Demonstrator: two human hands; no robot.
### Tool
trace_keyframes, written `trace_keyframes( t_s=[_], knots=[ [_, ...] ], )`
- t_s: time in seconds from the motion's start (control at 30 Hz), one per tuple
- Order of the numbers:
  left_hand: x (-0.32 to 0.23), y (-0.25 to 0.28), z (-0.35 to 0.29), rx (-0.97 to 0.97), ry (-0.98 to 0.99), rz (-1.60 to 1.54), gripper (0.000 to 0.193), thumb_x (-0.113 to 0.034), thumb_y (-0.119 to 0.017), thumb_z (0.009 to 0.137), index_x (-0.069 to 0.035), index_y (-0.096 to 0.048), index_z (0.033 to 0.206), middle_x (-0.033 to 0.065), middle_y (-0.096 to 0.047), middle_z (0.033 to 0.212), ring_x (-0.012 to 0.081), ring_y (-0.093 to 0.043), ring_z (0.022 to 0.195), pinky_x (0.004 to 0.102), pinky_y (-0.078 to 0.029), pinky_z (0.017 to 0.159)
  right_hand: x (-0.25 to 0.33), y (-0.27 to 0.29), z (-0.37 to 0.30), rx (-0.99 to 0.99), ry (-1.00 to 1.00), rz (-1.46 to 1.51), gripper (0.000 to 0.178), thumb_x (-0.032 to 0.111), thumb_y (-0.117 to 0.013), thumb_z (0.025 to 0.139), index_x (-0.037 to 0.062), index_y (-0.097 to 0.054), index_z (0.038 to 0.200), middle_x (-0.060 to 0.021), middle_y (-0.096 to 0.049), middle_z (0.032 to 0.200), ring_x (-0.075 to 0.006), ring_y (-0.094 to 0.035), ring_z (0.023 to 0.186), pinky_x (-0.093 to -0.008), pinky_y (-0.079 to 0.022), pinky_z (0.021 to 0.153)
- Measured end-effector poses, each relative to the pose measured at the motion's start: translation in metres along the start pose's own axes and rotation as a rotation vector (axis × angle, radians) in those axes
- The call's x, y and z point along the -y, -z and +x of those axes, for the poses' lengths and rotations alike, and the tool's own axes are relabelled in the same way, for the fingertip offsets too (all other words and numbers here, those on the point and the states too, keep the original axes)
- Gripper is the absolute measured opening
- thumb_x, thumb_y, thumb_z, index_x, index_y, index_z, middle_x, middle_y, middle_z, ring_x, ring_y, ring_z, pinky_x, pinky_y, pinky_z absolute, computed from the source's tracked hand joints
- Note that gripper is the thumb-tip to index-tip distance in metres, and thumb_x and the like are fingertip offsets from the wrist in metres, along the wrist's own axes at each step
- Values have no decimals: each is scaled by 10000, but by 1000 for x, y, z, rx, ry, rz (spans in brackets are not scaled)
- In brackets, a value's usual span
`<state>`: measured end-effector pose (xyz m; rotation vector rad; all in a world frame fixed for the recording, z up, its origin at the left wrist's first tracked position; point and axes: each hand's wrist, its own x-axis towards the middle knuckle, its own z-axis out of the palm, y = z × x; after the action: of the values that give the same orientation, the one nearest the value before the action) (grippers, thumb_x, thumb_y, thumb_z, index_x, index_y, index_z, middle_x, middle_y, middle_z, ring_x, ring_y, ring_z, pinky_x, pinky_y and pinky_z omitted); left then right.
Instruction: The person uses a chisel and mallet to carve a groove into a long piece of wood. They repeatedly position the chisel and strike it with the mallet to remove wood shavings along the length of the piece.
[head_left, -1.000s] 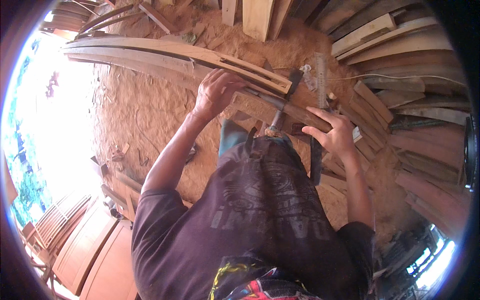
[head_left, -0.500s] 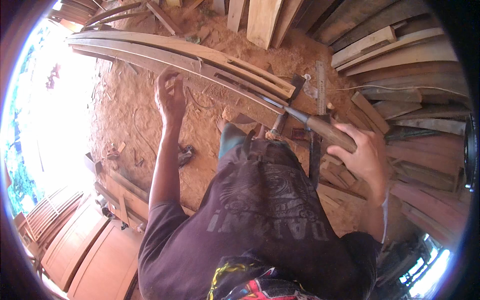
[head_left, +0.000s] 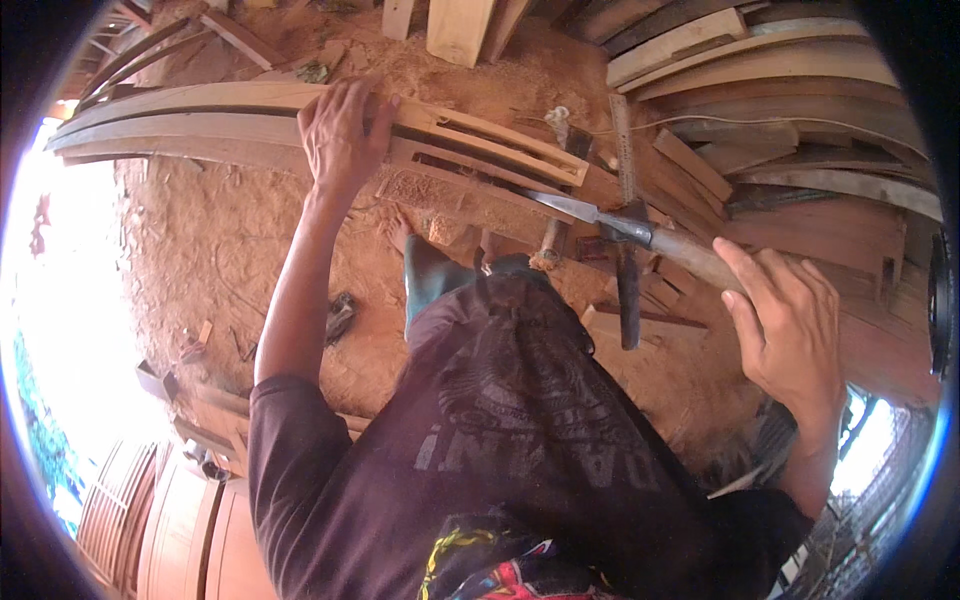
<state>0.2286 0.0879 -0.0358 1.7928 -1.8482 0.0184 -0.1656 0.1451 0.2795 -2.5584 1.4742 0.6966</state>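
Observation:
My left hand lies over two long, curved wooden pieces, its fingers bent over the farther, paler one. The nearer piece is greyer and runs alongside. Slots are cut into both near their right ends. In my right hand is the rear of a chisel's brown wooden handle, between thumb and fingers, with the fingers rather straight. The chisel points left, and its metal blade reaches the slotted end of the nearer piece. Where exactly the tip sits is hard to make out.
A dark upright bar and a pale marked ruler are near the chisel. Stacked planks fill the right and far right. Sawdust covers the ground; curved panels stand at the lower left. A thin cord crosses the planks.
My left hand has come down from the air onto the wooden pieces. My right hand has shifted right and nearer, holding the handle farther back. The view has shifted too.

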Motion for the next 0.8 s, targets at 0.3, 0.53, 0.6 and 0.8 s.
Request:
trace_keyframes(
  t_s=[0.3,0.53,0.6,0.8],
  knots=[
    [1,-11,2,12,-8,-22,377,-447,-686,981,-131,-763,1172,57,-759,1203,270,-648,1251,453,-377,1115,42,54,45,384,-175,291,461,149,-708,932,134,-683,1391,-184,-720,1120,-411,-661,942,-466,-505,864],
    [5,-6,0,9,11,-28,354,-444,-702,964,-151,-765,1153,38,-761,1181,266,-654,1236,458,-378,1107,97,63,78,259,-25,-162,420,179,-761,923,180,-731,1342,-162,-690,1035,-378,-673,891,-497,-510,849],
    [2,-8,-1,26,23,-28,340,-439,-707,958,-152,-762,1131,33,-761,1164,266,-658,1226,453,-383,1099,83,46,70,154,-35,-58,394,170,-794,900,166,-753,1292,-147,-709,1006,-353,-689,856,-479,-529,820],
    [-12,-8,4,25,40,28,292,-426,-715,954,-170,-761,1087,28,-755,1146,265,-666,1213,431,-428,1048,15,-29,40,-68,-94,498,383,69,-893,794,49,-785,1161,-152,-790,1052,-317,-772,940,-382,-597,804]
  ],
)
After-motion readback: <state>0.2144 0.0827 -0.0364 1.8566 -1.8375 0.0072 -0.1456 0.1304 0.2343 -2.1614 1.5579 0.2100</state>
